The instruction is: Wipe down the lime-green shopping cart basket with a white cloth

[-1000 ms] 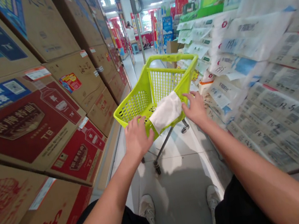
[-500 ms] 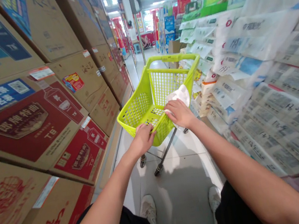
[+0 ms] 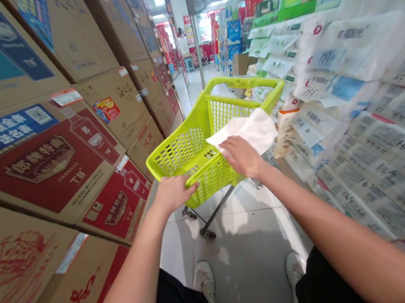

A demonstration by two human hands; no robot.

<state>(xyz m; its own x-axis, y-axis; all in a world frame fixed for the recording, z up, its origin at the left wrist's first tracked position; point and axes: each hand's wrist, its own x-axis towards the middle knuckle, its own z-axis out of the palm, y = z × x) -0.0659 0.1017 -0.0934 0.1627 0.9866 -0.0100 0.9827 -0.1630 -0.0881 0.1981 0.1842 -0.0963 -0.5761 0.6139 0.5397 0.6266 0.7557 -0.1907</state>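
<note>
A lime-green shopping cart (image 3: 208,182) stands at an angle in front of me, its basket floor bare and its wheels on the tiles. My left hand (image 3: 174,193) is closed over the rim at the basket's near left corner, the thumb along the outer side. On the near right rim, my right hand (image 3: 241,156) presses a white cloth (image 3: 253,129) against the plastic. The cloth spreads out beyond the fingers, with one end over the basket and the other toward the handle. The fingertips of my right hand are partly hidden by the rim and cloth.
Stacked cardboard cartons (image 3: 44,164) line the aisle on the left. White plastic-wrapped packs (image 3: 373,142) are piled along the right, close to the cart. A grey pole (image 3: 197,48) rises behind the cart. Far down the aisle a person (image 3: 182,42) is near a blue stool (image 3: 189,63).
The cart has turned, its near left corner shifting left and its handle right. My left hand moved left with the rim. The cloth under my right hand now lies more spread out.
</note>
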